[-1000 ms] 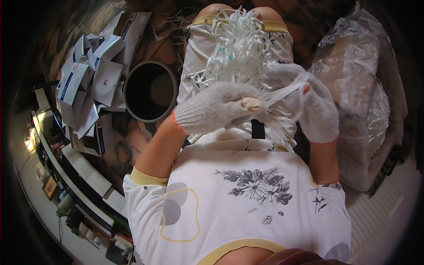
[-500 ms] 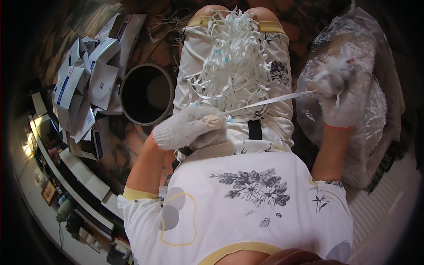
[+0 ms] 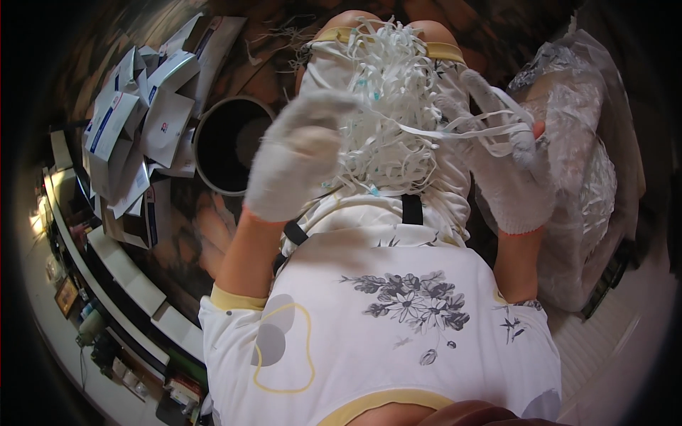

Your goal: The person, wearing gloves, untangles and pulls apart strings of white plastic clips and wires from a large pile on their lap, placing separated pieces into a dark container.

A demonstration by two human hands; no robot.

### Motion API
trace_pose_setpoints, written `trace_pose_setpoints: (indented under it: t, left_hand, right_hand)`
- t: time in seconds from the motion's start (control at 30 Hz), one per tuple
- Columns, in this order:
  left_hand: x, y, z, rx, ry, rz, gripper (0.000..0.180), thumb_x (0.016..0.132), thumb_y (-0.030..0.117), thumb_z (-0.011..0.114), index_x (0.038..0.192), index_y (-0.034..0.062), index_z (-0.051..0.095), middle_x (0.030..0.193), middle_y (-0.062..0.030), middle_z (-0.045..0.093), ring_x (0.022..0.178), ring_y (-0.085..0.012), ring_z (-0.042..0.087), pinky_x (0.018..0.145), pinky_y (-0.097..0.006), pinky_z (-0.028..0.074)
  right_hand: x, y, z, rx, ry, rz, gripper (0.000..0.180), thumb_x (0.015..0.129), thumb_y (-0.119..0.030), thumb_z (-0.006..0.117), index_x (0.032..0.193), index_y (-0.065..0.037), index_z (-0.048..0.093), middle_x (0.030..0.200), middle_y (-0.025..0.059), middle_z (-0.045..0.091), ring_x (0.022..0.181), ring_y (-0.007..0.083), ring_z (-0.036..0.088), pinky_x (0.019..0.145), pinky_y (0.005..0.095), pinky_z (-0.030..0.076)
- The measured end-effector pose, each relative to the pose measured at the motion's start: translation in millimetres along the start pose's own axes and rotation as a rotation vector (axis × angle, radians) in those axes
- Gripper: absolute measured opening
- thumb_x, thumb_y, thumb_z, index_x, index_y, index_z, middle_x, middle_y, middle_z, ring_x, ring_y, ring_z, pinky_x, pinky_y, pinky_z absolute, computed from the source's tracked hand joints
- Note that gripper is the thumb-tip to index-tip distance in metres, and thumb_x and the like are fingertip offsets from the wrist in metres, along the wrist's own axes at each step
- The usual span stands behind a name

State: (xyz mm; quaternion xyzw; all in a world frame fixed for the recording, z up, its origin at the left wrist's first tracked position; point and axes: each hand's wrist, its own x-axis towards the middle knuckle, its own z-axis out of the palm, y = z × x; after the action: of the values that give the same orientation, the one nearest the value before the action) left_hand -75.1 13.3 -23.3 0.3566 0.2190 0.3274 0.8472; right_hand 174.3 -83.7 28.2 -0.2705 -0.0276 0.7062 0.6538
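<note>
A tangled heap of narrow white elastic strips [image 3: 394, 99], with a few bluish-green bits in it, lies on my lap. My left hand [image 3: 298, 160], in a white knit glove, is raised at the heap's left side. Motion smears its fingers, and whether they hold a strip cannot be made out. Over my right thigh, my right hand [image 3: 504, 156] wears a matching glove with one bare fingertip showing. Its fingers are spread, with white strips [image 3: 490, 130] looped around and between them. One strip stretches from this hand leftward across the heap.
A round dark bin [image 3: 231, 145] stands left of my legs. Beyond it are folded white and blue cardboard boxes [image 3: 167, 131] in a pile. A large clear plastic bag [image 3: 590, 177] lies at my right. Loose strip scraps [image 3: 284, 42] are on the dark patterned floor.
My right hand has come left from above the plastic bag toward the heap, its fingers now spread. My left hand has risen and turned upward. The strip pulled taut between them is now slack.
</note>
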Motion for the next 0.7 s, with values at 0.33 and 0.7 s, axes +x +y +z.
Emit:
trace_pose_setpoints:
  t: [0.33, 0.7]
  left_hand:
    - [31, -28, 55, 1.168, -0.173, 0.601, 0.023, 0.077, 0.007, 0.071, 0.099, 0.0077, 0.065, 0.077, -0.0097, 0.062, 0.067, -0.0265, 0.062, 0.06, -0.032, 0.049]
    - [-7, -17, 38, 1.095, -0.347, 0.035, 0.014, 0.083, 0.013, 0.061, 0.091, 0.0026, 0.061, 0.079, -0.011, 0.062, 0.068, -0.0276, 0.062, 0.064, -0.034, 0.049]
  right_hand:
    - [-4, 32, -3, -0.158, -0.178, -0.017, 0.02, 0.097, -0.025, 0.051, 0.104, -0.006, 0.052, 0.095, 0.0058, 0.051, 0.094, 0.0168, 0.048, 0.094, 0.0301, 0.039]
    - [-21, -68, -27, -0.042, -0.099, -0.492, 0.034, 0.1, -0.023, 0.042, 0.068, -0.014, 0.046, 0.056, -0.0035, 0.026, 0.048, 0.0095, 0.023, 0.049, 0.0246, 0.027]
